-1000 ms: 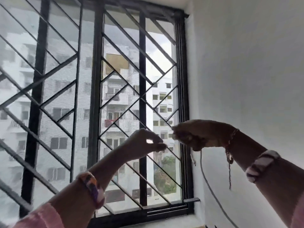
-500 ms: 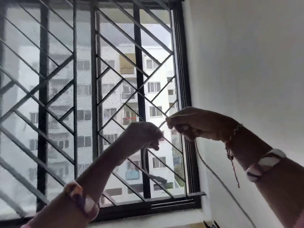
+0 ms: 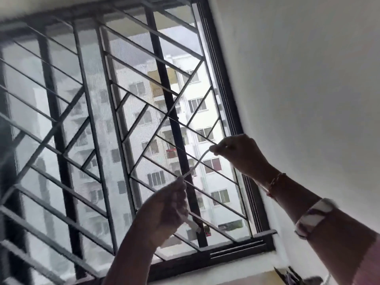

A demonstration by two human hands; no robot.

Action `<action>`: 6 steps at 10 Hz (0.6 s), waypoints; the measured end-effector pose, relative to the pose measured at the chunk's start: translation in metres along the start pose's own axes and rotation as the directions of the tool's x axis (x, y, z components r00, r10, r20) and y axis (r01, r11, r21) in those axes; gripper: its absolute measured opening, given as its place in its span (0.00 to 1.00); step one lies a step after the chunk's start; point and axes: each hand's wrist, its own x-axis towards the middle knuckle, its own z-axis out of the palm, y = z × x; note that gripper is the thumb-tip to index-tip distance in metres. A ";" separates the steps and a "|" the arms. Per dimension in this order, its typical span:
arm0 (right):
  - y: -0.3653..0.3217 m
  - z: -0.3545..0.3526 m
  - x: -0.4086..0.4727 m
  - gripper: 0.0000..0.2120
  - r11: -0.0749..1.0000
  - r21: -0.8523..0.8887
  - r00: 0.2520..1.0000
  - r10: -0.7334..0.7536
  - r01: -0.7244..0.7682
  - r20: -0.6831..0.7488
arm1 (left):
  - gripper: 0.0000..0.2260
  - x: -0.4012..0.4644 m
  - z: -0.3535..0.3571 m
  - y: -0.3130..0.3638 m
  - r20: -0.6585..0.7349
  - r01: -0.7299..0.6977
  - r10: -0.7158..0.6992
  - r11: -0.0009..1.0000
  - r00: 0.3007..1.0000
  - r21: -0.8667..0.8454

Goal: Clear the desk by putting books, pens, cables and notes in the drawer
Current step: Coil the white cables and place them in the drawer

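Pink sleeve point(image 3: 368, 264), white-and-dark patterned bangle point(image 3: 314, 218), red thread band point(image 3: 274, 185) on right wrist.

Both hands were raised in front of the window grille point(image 3: 127, 124), cable point(image 3: 196, 164) stretched between them. Left hand point(image 3: 166, 206) sat lower and left, pinching the cable's lower end. Right hand point(image 3: 240, 153) sat higher and right, near the window frame point(image 3: 232, 128), pinching the upper end. Wall point(image 3: 308, 89) lay right of the frame. Apartment block point(image 3: 205, 112) stood behind the grille, outside. Sill point(image 3: 226, 270) ran below the window. Bracelet point(image 3: 312, 219) sat on the right forearm, below the wrist.
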 end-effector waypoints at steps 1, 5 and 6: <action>0.006 0.013 -0.004 0.14 0.998 0.034 0.998 0.042 -0.043 0.053 | 0.11 0.010 -0.001 0.015 -0.137 -0.102 0.078 0.979 0.987 -0.176; -0.050 0.035 -0.037 0.08 0.993 0.119 0.768 -0.062 -0.018 0.637 | 0.14 0.024 -0.018 0.091 -0.450 -0.394 0.794 0.598 0.408 0.698; -0.046 0.023 -0.029 0.08 0.992 0.043 0.890 -0.123 0.116 0.438 | 0.13 0.013 -0.033 0.081 0.023 0.001 0.927 -0.025 0.374 1.000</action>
